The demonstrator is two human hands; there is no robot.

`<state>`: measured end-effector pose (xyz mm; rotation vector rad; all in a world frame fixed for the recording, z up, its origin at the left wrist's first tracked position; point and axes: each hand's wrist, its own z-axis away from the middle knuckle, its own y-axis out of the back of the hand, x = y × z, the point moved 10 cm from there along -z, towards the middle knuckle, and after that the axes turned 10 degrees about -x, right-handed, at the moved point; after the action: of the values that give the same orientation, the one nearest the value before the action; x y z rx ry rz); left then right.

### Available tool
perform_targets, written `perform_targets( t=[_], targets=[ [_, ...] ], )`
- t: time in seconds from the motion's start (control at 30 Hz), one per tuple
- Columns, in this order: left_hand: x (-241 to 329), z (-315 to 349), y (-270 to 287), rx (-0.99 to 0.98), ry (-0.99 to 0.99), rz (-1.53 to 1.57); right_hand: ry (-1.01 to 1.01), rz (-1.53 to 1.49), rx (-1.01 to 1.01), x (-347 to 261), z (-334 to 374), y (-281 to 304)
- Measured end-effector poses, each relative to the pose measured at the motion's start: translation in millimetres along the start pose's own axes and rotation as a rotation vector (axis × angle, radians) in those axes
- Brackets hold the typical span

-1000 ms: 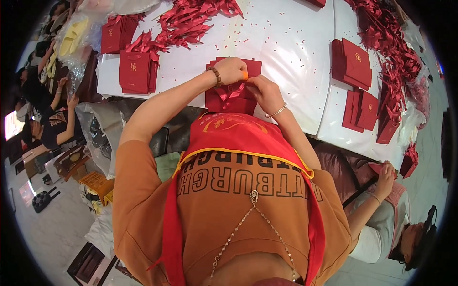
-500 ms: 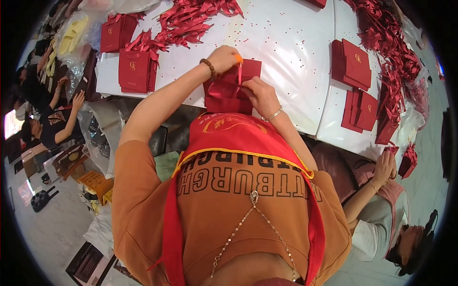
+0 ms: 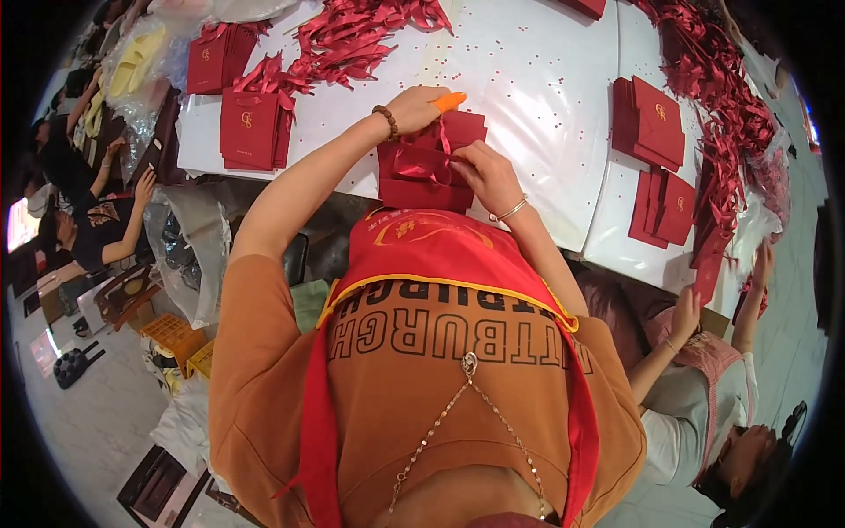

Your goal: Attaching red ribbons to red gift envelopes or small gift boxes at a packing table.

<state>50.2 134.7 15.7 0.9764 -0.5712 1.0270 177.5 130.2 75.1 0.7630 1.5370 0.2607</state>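
A dark red paper gift bag stands at the table edge in front of me, with its mouth toward me. A red satin ribbon rises from it in a loose loop. My left hand lies over the far side of the bag, one finger in an orange finger cover stretched to the right; its other fingers are partly hidden. On the bag's right side, my right hand pinches the ribbon near the rim. Another flat red piece shows behind the bag.
Stacked red bags stand at left beside a heap of red ribbons. More bags lie at right, near another ribbon heap. Small red dots are scattered over the white table. A co-worker's hands hold a red bag at lower right.
My left hand has let the raised ribbon drop, and its orange-covered finger has straightened to the right. The bag's mouth shows wider. The co-worker at right has spread their hands apart.
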Motion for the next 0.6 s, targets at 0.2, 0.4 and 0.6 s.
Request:
perform_targets(
  t=[0.2, 0.4, 0.6],
  targets=[
    [6, 8, -6, -0.085, 0.096, 0.475, -0.074, -0.074, -0.044, 16, 1, -3],
    [22, 1, -30, -0.268, -0.241, 0.228, -0.126, -0.146, -0.047, 31, 0, -8],
    [-1, -14, 30, 0.146, -0.092, 0.648, -0.013, -0.049, -0.12, 15, -2, -1]
  ],
)
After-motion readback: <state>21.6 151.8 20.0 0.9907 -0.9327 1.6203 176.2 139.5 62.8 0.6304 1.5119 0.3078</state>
